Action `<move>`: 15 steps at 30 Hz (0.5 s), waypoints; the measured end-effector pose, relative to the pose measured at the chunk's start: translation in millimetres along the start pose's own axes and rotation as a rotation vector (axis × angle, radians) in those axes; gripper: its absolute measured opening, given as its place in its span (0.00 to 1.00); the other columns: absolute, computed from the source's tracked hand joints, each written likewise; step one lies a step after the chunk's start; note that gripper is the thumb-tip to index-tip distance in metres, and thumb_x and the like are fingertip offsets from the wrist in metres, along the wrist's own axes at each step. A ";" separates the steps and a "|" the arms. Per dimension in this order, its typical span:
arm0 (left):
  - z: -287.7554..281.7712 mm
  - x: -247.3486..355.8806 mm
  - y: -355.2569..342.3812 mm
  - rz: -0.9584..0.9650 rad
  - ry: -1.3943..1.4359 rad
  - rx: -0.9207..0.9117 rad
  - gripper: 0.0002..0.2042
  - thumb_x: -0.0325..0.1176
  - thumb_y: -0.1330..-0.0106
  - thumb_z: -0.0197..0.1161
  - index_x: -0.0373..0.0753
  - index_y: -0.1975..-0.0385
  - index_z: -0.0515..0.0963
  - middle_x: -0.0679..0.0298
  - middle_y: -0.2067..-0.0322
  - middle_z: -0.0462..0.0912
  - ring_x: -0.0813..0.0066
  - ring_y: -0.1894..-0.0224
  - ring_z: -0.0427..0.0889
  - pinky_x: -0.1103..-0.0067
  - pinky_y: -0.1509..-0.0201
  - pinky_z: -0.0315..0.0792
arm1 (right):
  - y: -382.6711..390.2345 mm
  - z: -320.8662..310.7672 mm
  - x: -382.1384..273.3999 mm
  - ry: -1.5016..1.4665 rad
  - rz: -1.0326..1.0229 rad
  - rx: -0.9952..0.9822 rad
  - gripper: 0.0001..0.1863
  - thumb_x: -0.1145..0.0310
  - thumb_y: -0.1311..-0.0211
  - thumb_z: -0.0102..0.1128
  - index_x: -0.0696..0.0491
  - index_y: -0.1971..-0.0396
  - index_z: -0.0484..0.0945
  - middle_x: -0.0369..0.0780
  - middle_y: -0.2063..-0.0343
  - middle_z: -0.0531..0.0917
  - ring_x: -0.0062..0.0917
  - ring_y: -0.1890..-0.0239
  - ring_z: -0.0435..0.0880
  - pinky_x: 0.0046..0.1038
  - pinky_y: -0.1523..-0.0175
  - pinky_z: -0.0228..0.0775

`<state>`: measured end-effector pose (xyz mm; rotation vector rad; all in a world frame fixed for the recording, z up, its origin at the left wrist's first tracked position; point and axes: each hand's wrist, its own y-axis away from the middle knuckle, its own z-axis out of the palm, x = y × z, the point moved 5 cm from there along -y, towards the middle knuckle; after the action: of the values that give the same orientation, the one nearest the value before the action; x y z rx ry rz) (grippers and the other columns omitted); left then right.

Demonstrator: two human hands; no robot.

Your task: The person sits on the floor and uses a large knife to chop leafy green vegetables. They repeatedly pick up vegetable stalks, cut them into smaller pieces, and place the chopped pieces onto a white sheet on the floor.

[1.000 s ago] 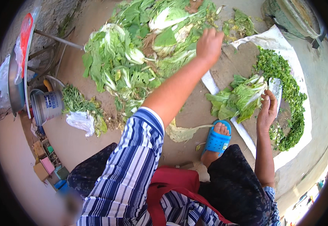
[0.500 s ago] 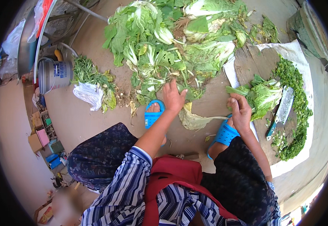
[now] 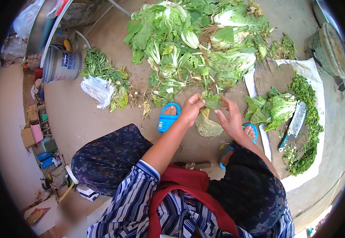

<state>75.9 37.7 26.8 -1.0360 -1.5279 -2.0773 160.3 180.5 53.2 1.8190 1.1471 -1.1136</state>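
Note:
Between my hands is a small green leaf (image 3: 212, 100). My left hand (image 3: 191, 111) pinches its left end. My right hand (image 3: 231, 121) is at the leaf's right side with thumb and fingers apart; whether a fingertip touches it I cannot tell. Below the leaf, a pale withered leaf (image 3: 207, 126) lies on the ground. Just ahead spreads a heap of Chinese cabbages (image 3: 170, 51) and loose leaves. To the right, a cabbage (image 3: 278, 109) rests on a wooden board (image 3: 273, 77), beside a cleaver (image 3: 297, 120) and a curved band of chopped greens (image 3: 315, 105).
A white sheet (image 3: 315, 73) lies under the board. At far right stands a green tub (image 3: 329, 47). On the left are a grey bucket (image 3: 63, 65), a bunch of greens (image 3: 94, 65) and a white plastic bag (image 3: 98, 91). My blue sandals (image 3: 167, 121) flank the withered leaf.
My right hand has moved left from beside the board's cabbage and its fingers have spread. My left hand has come back from the heap and now pinches a green leaf.

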 end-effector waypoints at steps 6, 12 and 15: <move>24.9 17.1 20.6 0.634 -0.799 -0.062 0.11 0.29 0.45 0.60 0.35 0.62 0.75 0.56 0.61 0.76 0.62 0.59 0.76 0.74 0.54 0.69 | -10.2 -4.9 -27.9 0.117 -0.269 0.046 0.13 0.70 0.49 0.63 0.56 0.63 0.77 0.44 0.62 0.77 0.33 0.58 0.76 0.29 0.51 0.66; 0.8 -0.2 16.4 0.383 -1.026 -0.029 0.10 0.30 0.49 0.64 0.34 0.69 0.74 0.56 0.66 0.75 0.60 0.65 0.75 0.73 0.60 0.69 | -16.8 -29.3 -14.2 -0.597 0.160 0.126 0.05 0.70 0.39 0.54 0.54 0.69 0.76 0.35 0.68 0.80 0.15 0.70 0.72 0.18 0.63 0.64; -9.5 -19.6 16.7 0.356 -0.992 -0.069 0.11 0.31 0.49 0.64 0.35 0.69 0.73 0.56 0.69 0.75 0.60 0.66 0.75 0.71 0.61 0.70 | -18.5 -35.2 -7.0 -0.782 0.372 0.064 0.07 0.65 0.34 0.48 0.50 0.67 0.74 0.31 0.70 0.79 0.11 0.73 0.71 0.15 0.66 0.63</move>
<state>96.8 20.4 22.1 -2.3767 -1.4524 -1.3981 151.8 215.8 71.0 1.3430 0.3058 -1.4412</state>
